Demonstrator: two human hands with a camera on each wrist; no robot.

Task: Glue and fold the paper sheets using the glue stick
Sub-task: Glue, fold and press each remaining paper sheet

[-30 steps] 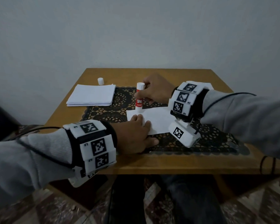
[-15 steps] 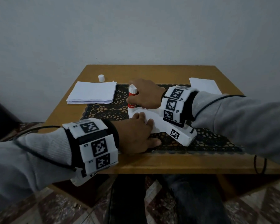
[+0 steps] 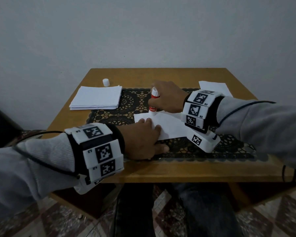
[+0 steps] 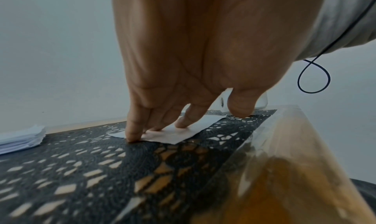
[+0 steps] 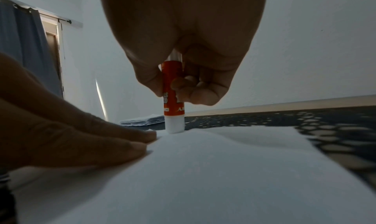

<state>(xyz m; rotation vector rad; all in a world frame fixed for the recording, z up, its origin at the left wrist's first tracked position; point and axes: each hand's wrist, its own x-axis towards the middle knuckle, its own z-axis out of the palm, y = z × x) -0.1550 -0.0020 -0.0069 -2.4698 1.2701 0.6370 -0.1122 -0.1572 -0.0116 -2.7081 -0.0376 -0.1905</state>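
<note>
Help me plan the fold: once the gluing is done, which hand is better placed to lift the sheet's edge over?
Probably the left hand: its fingers are free and already flat on the sheet. The right hand is busy gripping the glue stick.

Paper sheet (image 3: 167, 124) on mat (image 3: 229, 147); paper stack (image 3: 96, 98) left; cap (image 3: 106, 82) behind stack.

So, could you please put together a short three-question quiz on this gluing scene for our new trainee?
1. True or false: the left hand presses the sheet flat on the mat.
2. Which hand has its grip on the glue stick? A) left B) right C) neither
3. Fill in: the white cap stands behind the ___ of paper.

Key: 1 true; 2 B; 3 stack.
</note>
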